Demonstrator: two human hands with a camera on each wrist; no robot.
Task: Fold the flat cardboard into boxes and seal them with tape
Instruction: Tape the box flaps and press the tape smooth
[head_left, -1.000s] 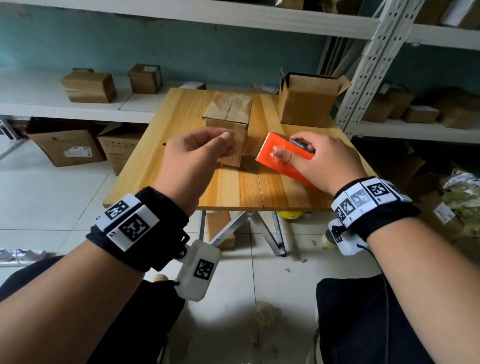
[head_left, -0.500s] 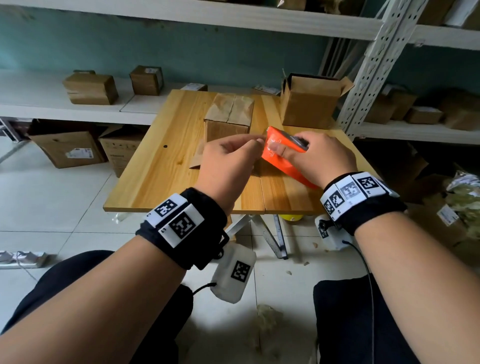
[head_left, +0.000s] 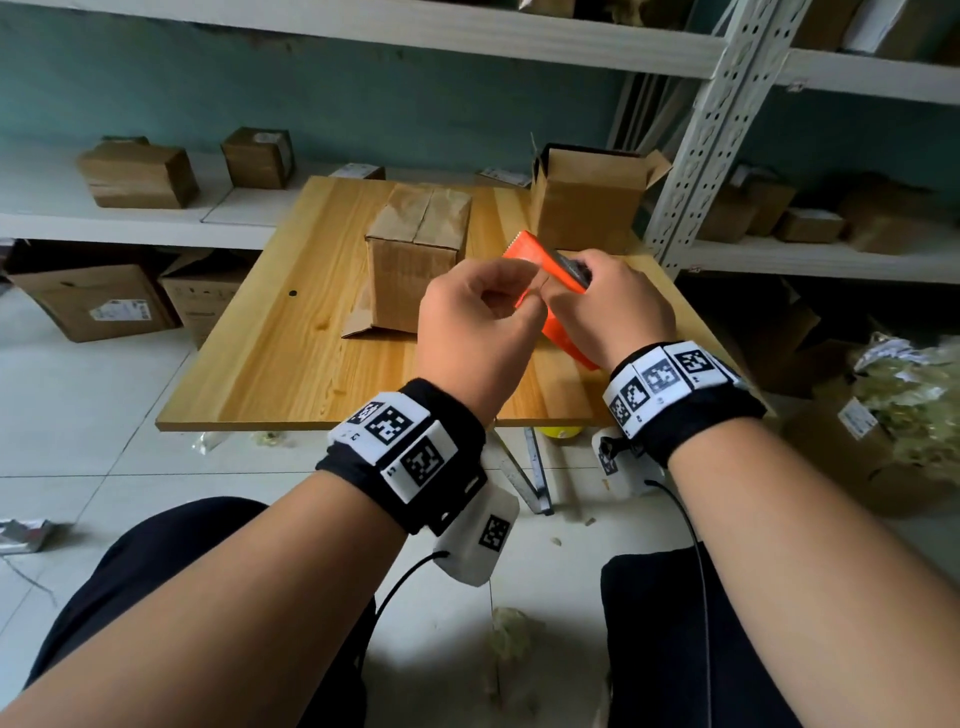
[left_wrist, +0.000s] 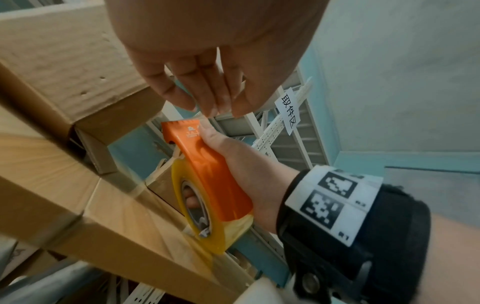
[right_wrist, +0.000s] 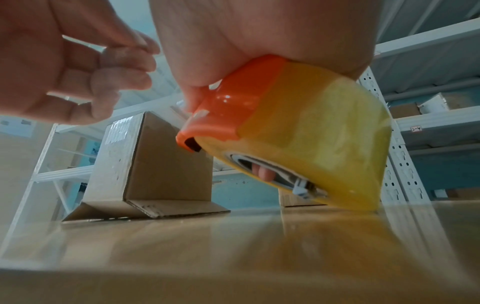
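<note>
The orange tape dispenser (head_left: 540, 265) is gripped by the right hand (head_left: 613, 306) above the table (head_left: 270, 364); its tape end is pinched by the left hand (head_left: 475, 322).

Both forearms are bare. Each wrist wears a wide black fabric wristband (head_left: 410, 462) faced with white square tiles printed with black coded markers. A white pouch-like camera unit (head_left: 480, 535) with its own marker hangs beneath the lower-centre wrist, trailing a thin black cable (head_left: 400, 582). Black trousers (head_left: 675, 649) cover the knees.
</note>
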